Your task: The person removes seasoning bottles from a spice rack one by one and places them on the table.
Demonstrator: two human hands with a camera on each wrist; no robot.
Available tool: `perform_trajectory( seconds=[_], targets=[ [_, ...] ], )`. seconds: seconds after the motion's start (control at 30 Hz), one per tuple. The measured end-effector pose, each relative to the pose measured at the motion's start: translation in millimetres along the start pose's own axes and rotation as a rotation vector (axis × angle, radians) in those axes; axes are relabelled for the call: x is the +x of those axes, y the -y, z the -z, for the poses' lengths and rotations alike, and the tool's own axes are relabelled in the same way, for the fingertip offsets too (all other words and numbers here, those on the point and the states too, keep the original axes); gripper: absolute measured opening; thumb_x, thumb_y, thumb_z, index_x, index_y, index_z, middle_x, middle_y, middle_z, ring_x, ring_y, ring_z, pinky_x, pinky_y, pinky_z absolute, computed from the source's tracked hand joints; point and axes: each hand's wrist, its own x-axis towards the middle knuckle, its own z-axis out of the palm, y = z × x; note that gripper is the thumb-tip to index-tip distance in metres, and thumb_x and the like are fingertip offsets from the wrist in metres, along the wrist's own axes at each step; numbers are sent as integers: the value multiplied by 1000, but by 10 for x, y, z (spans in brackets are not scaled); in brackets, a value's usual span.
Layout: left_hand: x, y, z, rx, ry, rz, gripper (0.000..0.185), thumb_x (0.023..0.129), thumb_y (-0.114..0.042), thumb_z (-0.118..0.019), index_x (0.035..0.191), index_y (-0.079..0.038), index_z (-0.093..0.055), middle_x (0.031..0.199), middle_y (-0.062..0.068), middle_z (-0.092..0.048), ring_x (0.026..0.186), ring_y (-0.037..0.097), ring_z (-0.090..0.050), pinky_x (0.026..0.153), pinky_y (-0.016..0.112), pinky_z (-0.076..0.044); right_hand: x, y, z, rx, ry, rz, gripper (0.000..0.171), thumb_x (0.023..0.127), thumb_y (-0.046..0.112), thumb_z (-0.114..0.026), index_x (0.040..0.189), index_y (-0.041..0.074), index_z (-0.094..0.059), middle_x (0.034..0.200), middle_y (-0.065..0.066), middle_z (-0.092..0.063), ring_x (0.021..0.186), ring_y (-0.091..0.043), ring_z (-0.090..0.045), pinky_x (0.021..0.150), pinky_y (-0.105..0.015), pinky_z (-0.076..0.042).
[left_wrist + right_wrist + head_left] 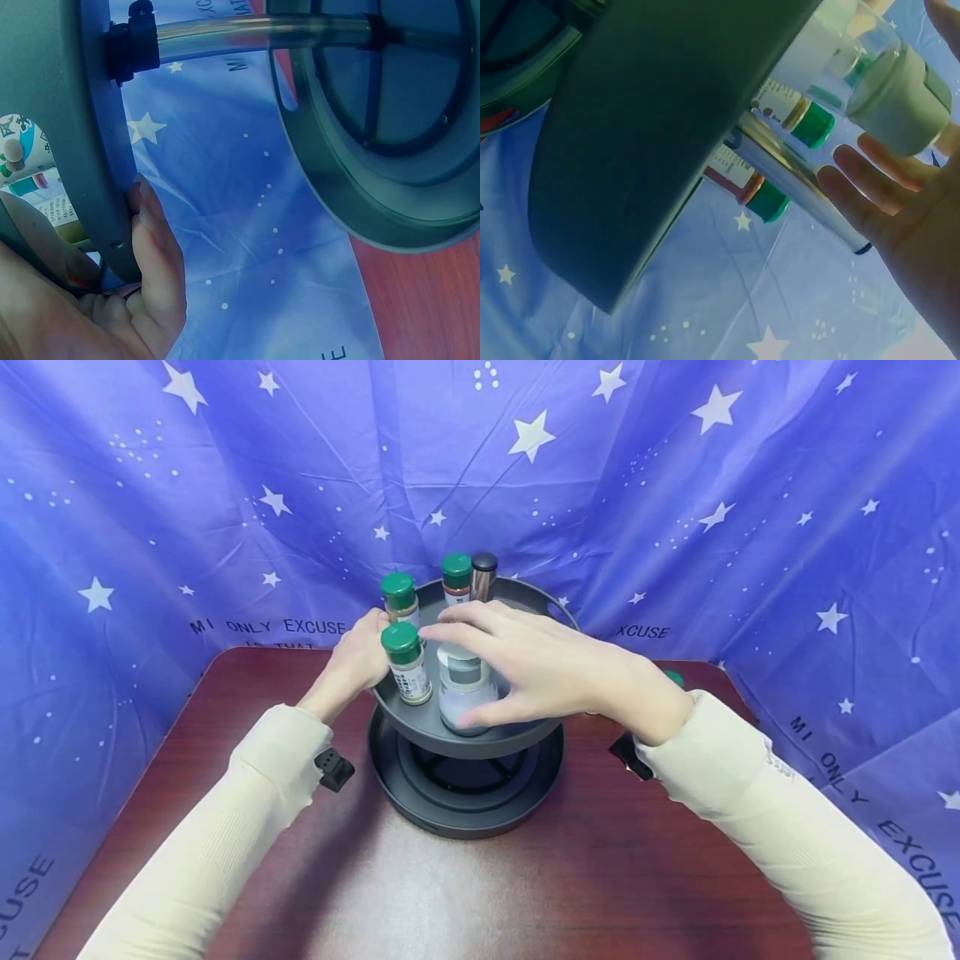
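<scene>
A dark grey two-tier round rack stands on the table, its upper tray point(468, 747) above a wider lower tray point(465, 823). My left hand point(358, 653) grips the upper tray's rim at the left, fingers through the handle slot in the left wrist view. Over a clear jar of white contents point(467, 703), my right hand point(551, 664) is spread, thumb and fingers apart. In the right wrist view the jar's pale lid point(901, 105) is near those fingers; contact cannot be told. Green-capped spice bottles point(408, 670) share the tray, one close beside my left hand.
The rack's metal post point(484, 575) rises at the back of the upper tray, next to another green-capped bottle point(457, 573). A green cap point(674, 678) shows behind my right forearm. A blue star-printed curtain point(300, 527) surrounds the reddish-brown table point(637, 877).
</scene>
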Motion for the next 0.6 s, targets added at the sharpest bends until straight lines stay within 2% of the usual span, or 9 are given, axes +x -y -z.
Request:
perform_trajectory(
  seconds=[0.13,0.23,0.37,0.47,0.6],
  targets=[
    [0,2,4,2,-1,-9,55,106,-35,-8,131,-4,-47,132,21,-55,125,44,-53,102,57,-43,55,21,-42,-39,-13,55,69,82,51,-73,139,18,-52,131,-5,-54,115,-19,-54,96,-38,-47],
    [2,9,4,2,-9,-16,55,106,-35,-8,130,-3,-47,130,22,-55,124,45,-53,102,57,-43,99,39,-77,-89,-20,97,52,84,47,-73,125,18,-59,116,-5,-55,100,-20,-54,81,-37,-49],
    [9,18,3,-4,-15,-12,55,106,-35,-9,129,-4,-47,130,22,-55,124,45,-53,103,57,-42,144,54,-113,-148,-14,119,34,86,41,-73,109,18,-60,108,-6,-52,92,-22,-52,68,-37,-51],
    [11,21,3,-3,-15,-16,55,106,-35,-9,129,-3,-48,130,22,-56,124,45,-53,102,57,-42,155,57,-119,-147,-9,114,30,86,36,-74,104,18,-59,107,-6,-51,91,-23,-53,65,-38,-52],
    [13,23,7,3,-17,-29,54,106,-34,-10,128,-3,-48,128,23,-56,122,45,-54,101,57,-43,175,50,-112,-114,9,115,28,85,34,-75,103,18,-60,107,-5,-52,91,-23,-53,70,-39,-52]
  ],
)
